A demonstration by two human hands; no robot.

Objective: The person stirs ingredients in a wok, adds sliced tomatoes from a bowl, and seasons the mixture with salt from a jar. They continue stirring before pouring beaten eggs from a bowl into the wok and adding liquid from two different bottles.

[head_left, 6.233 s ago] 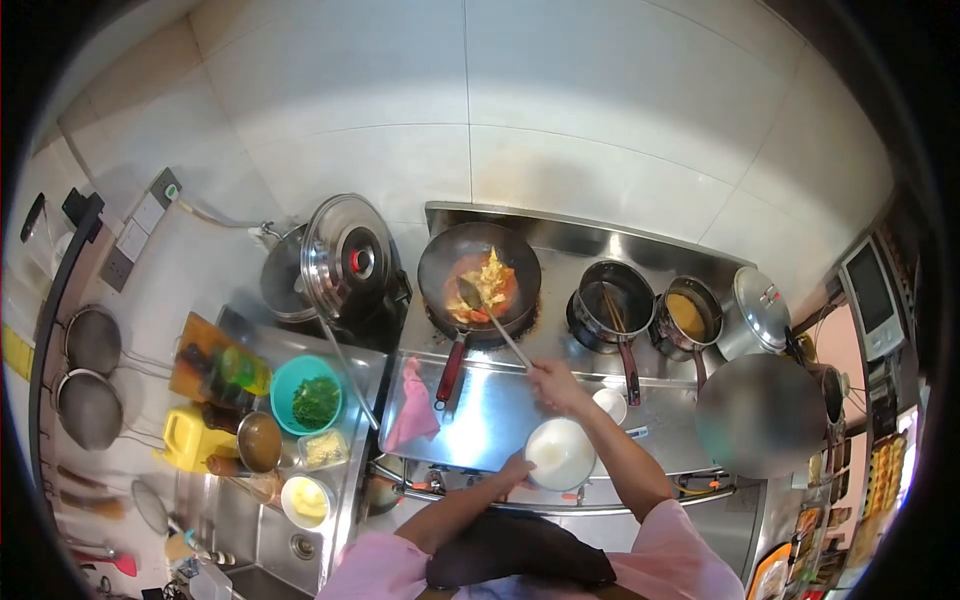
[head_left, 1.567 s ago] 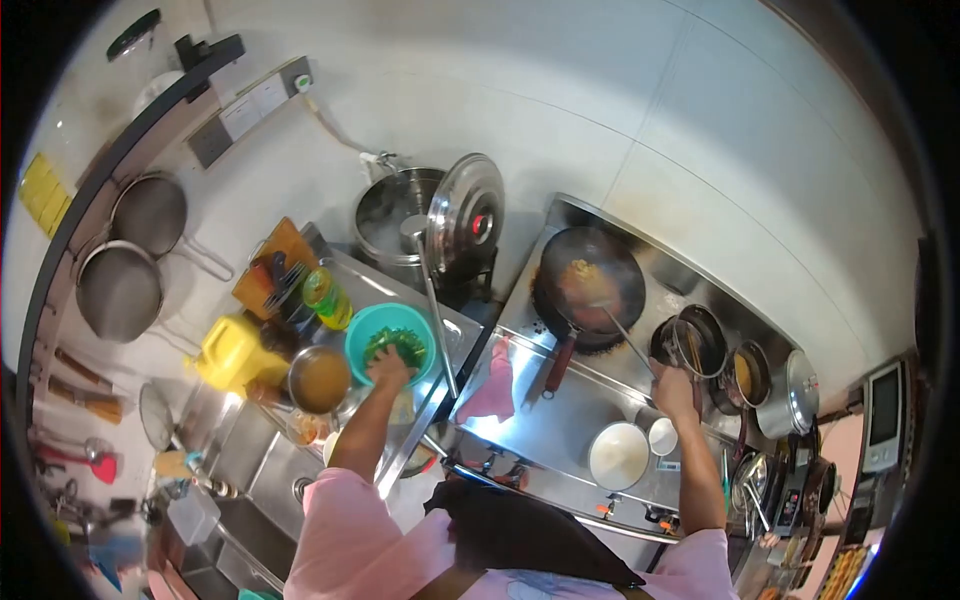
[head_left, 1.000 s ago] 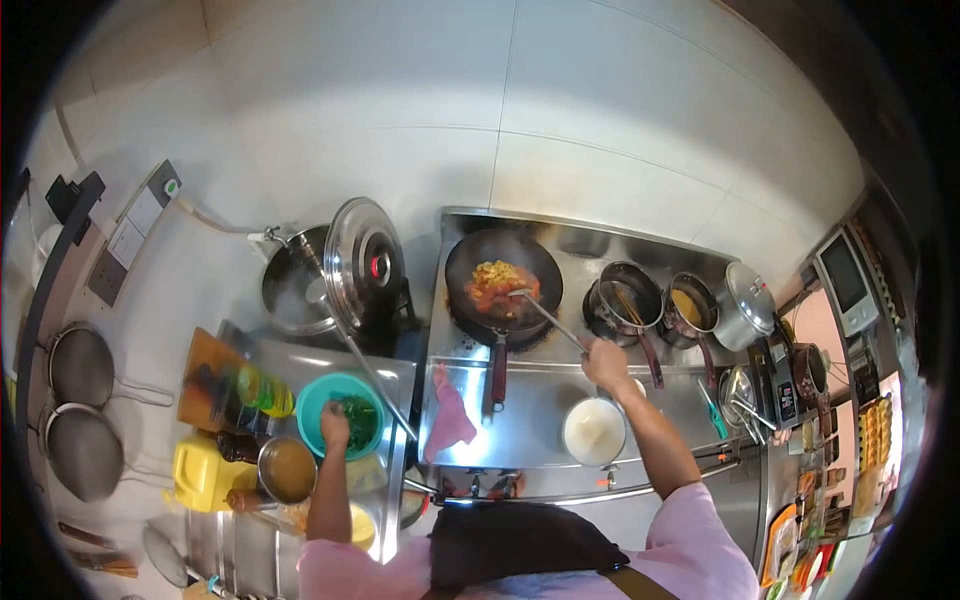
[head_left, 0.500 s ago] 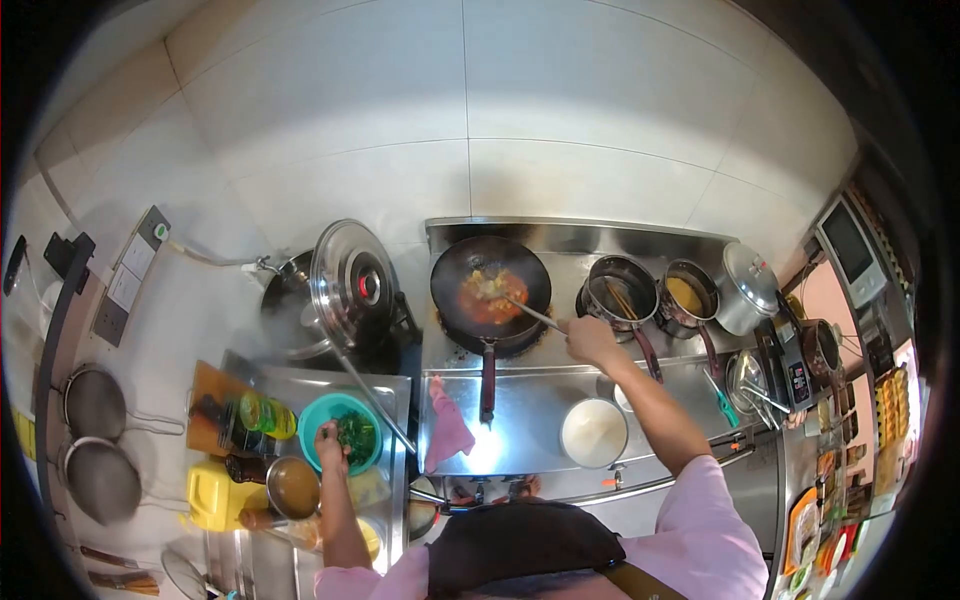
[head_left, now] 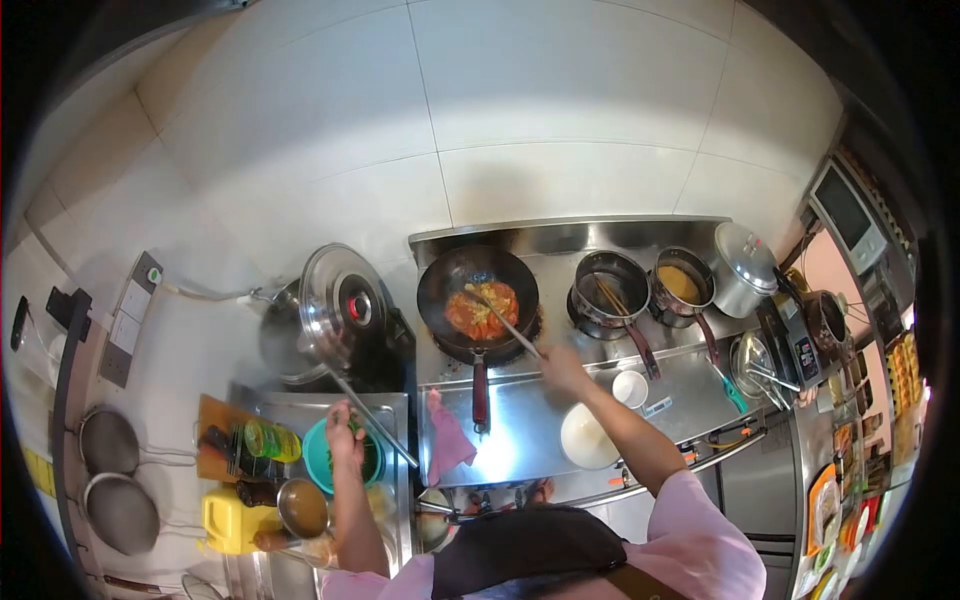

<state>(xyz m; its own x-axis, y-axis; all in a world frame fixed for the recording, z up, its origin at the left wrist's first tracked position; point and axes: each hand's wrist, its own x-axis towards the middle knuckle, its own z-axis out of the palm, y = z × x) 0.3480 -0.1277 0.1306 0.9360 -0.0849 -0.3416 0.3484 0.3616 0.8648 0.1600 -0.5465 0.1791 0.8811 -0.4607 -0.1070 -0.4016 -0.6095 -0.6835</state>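
Observation:
My right hand [head_left: 565, 373] is wrapped round the long handle of a slim metal cooking utensil [head_left: 515, 334]. Its head sits in a red and yellow chunky mixture [head_left: 484, 312] inside the dark wok [head_left: 437, 275], whose handle [head_left: 480, 395] points toward me. Over the turquoise bowl [head_left: 318, 462] on the left, my left hand [head_left: 346, 437] is raised with its fingers drawn together around some chopped greens. More greens [head_left: 369, 462] lie in that bowl, partly hidden by the hand and wrist.
Two saucepans [head_left: 610, 268] [head_left: 682, 258] and a lidded pot [head_left: 745, 255] stand right of the wok. White bowls [head_left: 588, 440] sit on the front ledge beside a pink cloth [head_left: 452, 440]. Left are a large lidded pot [head_left: 342, 300], a green-yellow bottle [head_left: 272, 440] and a yellow jug [head_left: 232, 520].
My left hand has risen from inside the turquoise bowl, fingers gathered. My right hand has shifted slightly left and lower with the utensil, and the wok food is spread differently. The view has turned slightly.

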